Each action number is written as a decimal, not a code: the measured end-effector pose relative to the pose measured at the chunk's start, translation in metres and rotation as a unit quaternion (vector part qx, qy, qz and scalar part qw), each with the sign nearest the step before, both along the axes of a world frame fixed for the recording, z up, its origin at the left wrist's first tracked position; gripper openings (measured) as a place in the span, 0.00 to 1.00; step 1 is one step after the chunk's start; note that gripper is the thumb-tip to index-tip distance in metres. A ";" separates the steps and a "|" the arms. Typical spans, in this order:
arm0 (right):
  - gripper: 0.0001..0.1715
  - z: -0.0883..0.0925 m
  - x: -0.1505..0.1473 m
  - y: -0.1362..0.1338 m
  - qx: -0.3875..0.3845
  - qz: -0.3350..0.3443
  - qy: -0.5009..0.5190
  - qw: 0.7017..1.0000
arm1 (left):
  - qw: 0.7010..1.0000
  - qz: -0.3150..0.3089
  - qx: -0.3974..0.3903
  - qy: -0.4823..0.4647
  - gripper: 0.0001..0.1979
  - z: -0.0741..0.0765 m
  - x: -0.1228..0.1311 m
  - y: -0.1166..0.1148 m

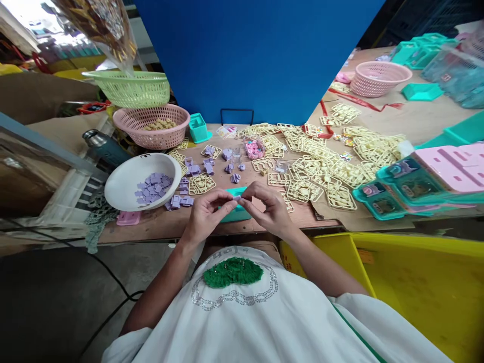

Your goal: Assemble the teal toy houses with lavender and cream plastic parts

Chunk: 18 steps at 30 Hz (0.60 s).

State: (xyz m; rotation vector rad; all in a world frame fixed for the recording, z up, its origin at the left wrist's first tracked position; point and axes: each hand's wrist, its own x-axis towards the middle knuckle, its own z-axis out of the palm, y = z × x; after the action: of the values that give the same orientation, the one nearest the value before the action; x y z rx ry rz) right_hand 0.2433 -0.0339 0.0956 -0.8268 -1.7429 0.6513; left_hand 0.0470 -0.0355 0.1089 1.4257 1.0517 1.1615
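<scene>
Between the fingertips of my left hand (pixel 207 212) and my right hand (pixel 269 209) is a small purple plastic piece (pixel 236 198). Both hands pinch it, and the fingers hide much of its shape. Right below them sits a teal plastic box (pixel 236 214), partly covered by the hands. To the left a white bowl (pixel 113 189) holds a heap of flat purple pieces (pixel 154 189). Loose purple parts (pixel 192 169) lie between the bowl and my hands. Cream plastic frames with moulded parts (pixel 304 186) are piled on the table just past my right hand.
A tall blue panel (pixel 257 60) stands at the back. At the left are a pink basket (pixel 124 121), a green basket (pixel 151 91) and a metal bottle (pixel 104 146). Teal and pink boxes (pixel 449 169) are stacked at the right, above a yellow bin (pixel 423 282).
</scene>
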 end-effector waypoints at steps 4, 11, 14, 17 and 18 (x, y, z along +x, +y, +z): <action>0.15 0.008 0.001 0.010 -0.030 0.017 -0.060 0.998 | 0.981 0.054 0.112 0.149 0.33 -0.034 -0.027 0.005; 0.12 -0.001 -0.005 0.019 -0.037 -0.025 -0.160 0.986 | 0.972 0.110 0.124 0.167 0.40 -0.100 -0.008 -0.004; 0.11 -0.009 -0.006 0.020 -0.049 -0.036 -0.208 0.976 | 0.973 0.120 0.116 0.162 0.40 -0.102 0.004 -0.007; 0.10 -0.014 -0.005 0.023 -0.060 -0.042 -0.257 0.964 | 0.977 0.115 0.093 0.153 0.43 -0.104 0.009 -0.008; 0.10 -0.015 -0.005 0.024 -0.065 -0.040 -0.269 0.960 | 0.977 0.118 0.090 0.152 0.44 -0.105 0.010 -0.008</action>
State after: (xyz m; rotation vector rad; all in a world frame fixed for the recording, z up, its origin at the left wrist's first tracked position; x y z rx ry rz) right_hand 0.2387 -0.0095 0.0810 -1.2455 -2.1521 0.5165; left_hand 0.0568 -0.0430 0.0035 1.6929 1.3877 1.2591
